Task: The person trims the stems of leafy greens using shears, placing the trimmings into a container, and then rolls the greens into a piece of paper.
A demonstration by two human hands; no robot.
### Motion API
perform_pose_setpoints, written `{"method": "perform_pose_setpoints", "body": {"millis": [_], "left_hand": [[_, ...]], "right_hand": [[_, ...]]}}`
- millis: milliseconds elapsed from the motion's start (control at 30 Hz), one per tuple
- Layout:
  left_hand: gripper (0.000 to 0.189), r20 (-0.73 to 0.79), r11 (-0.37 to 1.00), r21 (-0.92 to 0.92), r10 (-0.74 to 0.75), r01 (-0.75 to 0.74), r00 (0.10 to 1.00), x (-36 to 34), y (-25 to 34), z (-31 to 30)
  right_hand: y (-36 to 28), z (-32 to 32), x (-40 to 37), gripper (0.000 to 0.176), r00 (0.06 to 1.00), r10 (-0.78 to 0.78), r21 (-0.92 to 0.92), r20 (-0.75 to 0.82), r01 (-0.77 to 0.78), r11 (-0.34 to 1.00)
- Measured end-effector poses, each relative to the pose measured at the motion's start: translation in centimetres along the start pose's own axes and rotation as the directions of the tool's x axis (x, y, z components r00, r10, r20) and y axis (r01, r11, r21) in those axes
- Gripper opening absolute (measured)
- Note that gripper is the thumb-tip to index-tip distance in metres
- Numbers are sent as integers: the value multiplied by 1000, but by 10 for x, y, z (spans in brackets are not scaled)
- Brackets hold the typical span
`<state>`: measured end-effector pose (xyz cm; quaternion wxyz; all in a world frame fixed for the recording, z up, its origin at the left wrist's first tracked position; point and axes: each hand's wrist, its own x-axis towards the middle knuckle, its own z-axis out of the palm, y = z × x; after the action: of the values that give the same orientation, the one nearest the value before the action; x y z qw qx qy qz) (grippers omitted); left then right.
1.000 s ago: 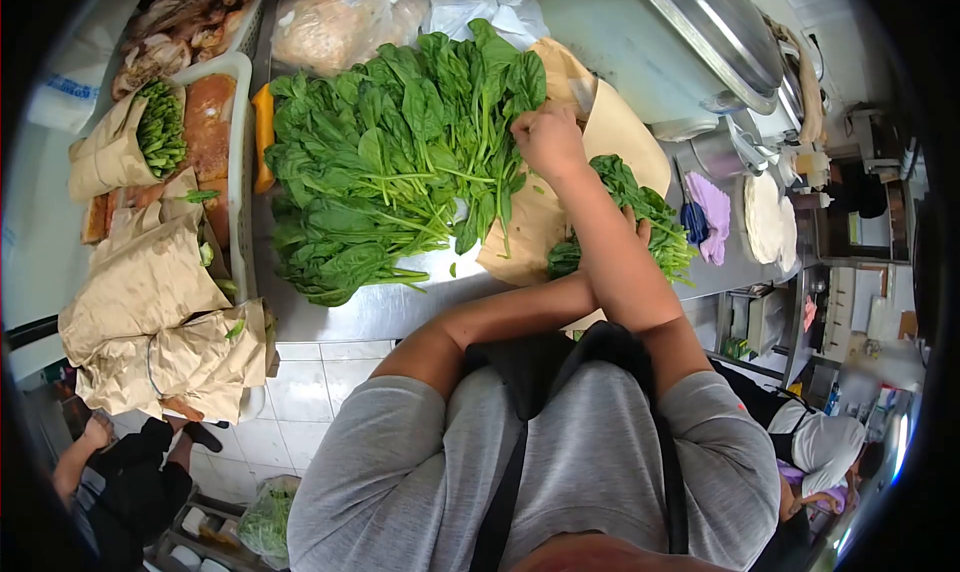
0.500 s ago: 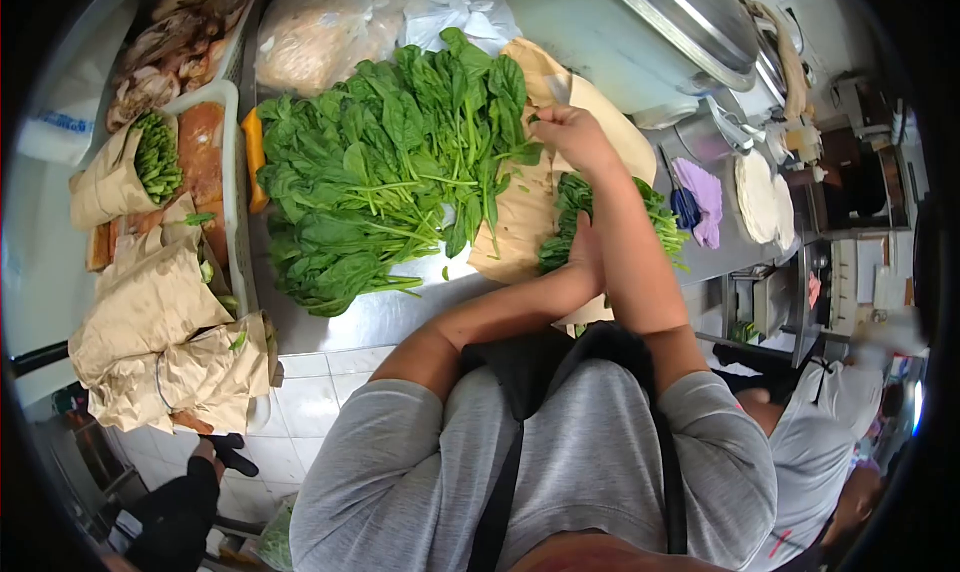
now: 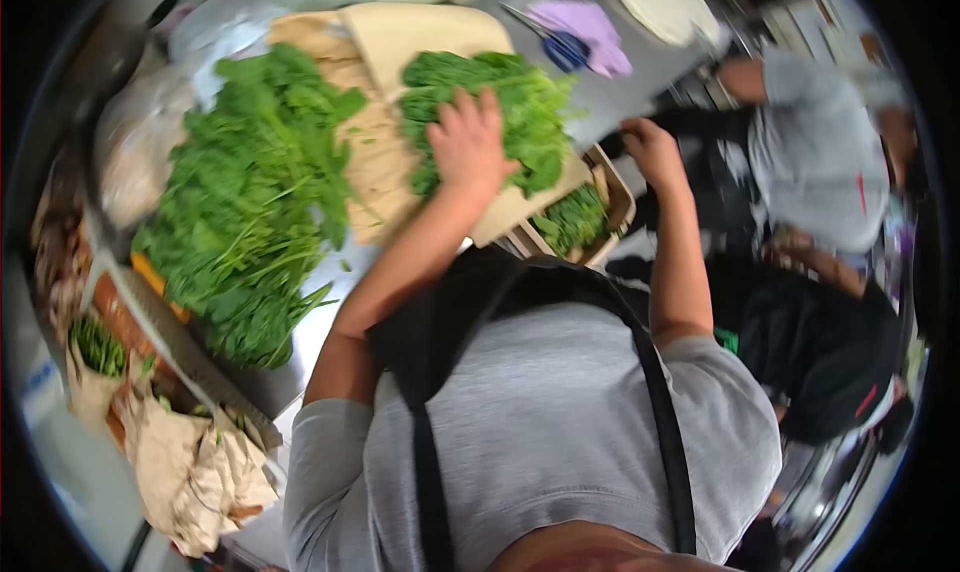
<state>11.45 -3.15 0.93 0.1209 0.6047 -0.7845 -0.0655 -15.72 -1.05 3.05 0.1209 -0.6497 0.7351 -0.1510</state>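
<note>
My left hand (image 3: 468,144) lies with fingers spread on a bunch of leafy greens (image 3: 535,122), which rests on a tan cutting board (image 3: 430,27). To the right, my right hand (image 3: 655,152) is raised with its fingers curled in; whether they hold anything is hidden. Just below and left of it, a box (image 3: 622,200) holds more cut greens (image 3: 572,219). A large heap of spinach (image 3: 260,192) covers the counter on the left, partly over brown paper (image 3: 375,162).
Blue-handled scissors (image 3: 562,50) lie beside a purple cloth (image 3: 600,32) at the back. Paper-wrapped bundles (image 3: 195,462) and a tray (image 3: 120,287) stand at the left. Plastic bags (image 3: 145,142) are behind the spinach. Two people, one in a grey shirt (image 3: 820,152), are close on the right.
My view has turned to the right. My right hand has left the edge of the spinach heap and swung right, near the box. My left hand now lies spread on top of the bunch.
</note>
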Motion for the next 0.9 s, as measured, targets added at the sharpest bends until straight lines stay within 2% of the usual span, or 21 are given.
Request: {"method": "perform_pose_setpoints", "body": {"millis": [33,67,133,167,233,267,300,367,400,433,467,500,567,600,800,900], "left_hand": [[98,-5,1000,-4,-6,6,1000,1,2,1],[98,-13,1000,-6,8,-8,1000,1,7,4],[97,-43,1000,13,-9,10,999,1,3,4],[97,-20,1000,12,-6,6,1000,0,2,3],[96,13,1000,15,-27,27,1000,1,4,-1],[94,-28,1000,19,-23,23,999,0,4,0],[89,-2,999,49,-21,21,1000,-1,3,0],[78,55,996,94,-9,4,998,-3,2,1],[69,130,994,105,-3,-11,992,4,3,13],[61,65,1000,27,6,-7,998,6,-3,24],[53,-1,999,-51,14,-14,1000,9,-8,34],[53,-114,997,-74,16,-25,993,7,-10,41],[55,-338,992,-111,17,-58,941,4,-5,49],[55,-270,972,-228,-15,-49,963,4,-3,48],[52,-269,941,-332,-24,-69,963,5,-4,45],[50,-307,990,-132,8,-50,952,4,-5,44]], "right_hand": [[14,6,-9,25,996,33,-160,82,-20,987],[23,6,-14,25,999,34,-154,21,-30,988],[2,5,-6,27,996,-12,-126,-85,1,992],[-18,-1,3,25,997,0,22,-71,2,1000],[-81,-8,20,24,994,-37,180,-106,56,982],[-118,-12,27,22,993,-110,248,-49,119,961],[-151,-8,31,21,983,-185,313,4,174,934],[-206,22,38,27,902,-391,475,183,267,838],[-236,37,41,31,839,-378,466,391,174,868],[-264,51,43,36,736,-347,428,581,86,900],[-284,73,50,40,723,-247,290,646,67,955],[-298,96,61,43,710,-136,142,691,52,989],[-318,114,74,45,742,-95,42,663,89,995],[-325,121,79,46,759,-73,-8,646,103,995],[-313,158,94,35,797,-33,69,603,-11,998],[-306,148,90,29,803,-184,138,567,127,982]]}}
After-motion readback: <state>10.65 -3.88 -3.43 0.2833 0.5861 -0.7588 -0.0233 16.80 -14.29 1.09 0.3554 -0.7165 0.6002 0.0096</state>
